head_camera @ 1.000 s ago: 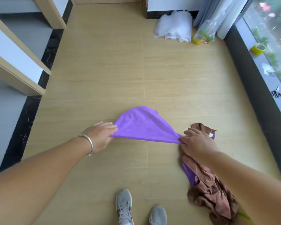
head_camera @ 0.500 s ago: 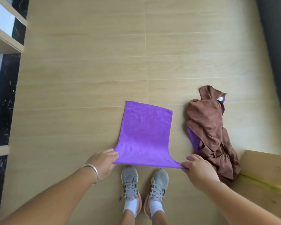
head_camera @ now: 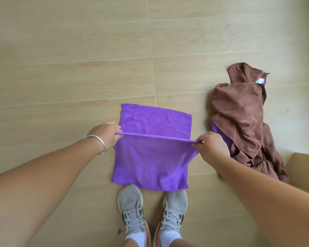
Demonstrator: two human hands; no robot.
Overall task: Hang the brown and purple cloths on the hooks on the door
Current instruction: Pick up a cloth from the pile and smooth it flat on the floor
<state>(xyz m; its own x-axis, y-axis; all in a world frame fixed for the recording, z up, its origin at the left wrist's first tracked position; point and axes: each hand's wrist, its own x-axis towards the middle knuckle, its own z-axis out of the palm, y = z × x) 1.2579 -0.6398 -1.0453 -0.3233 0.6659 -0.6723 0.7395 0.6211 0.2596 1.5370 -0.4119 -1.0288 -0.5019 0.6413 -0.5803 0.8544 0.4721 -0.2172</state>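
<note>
I hold a purple cloth (head_camera: 151,161) stretched flat between both hands, lifted off the wooden floor. My left hand (head_camera: 106,133) pinches its left upper corner and my right hand (head_camera: 211,148) pinches the right upper corner, so the top edge runs taut between them. The cloth hangs down toward my shoes, and its far half shows beyond the taut edge. A crumpled brown cloth (head_camera: 243,114) lies on the floor to the right, with another bit of purple cloth (head_camera: 217,130) peeking from under it. No door or hooks are in view.
My two grey sneakers (head_camera: 132,209) stand just below the hanging cloth. A cardboard box corner (head_camera: 305,168) sits at the right edge next to the brown cloth. A small purple scrap (head_camera: 119,236) lies by my left shoe. Wood-look floor tiles (head_camera: 70,77) fill the remaining view.
The camera tilted steeply downward, losing the room's far side. Both hands raised the purple cloth's near edge off the floor, so it now hangs in front of my feet.
</note>
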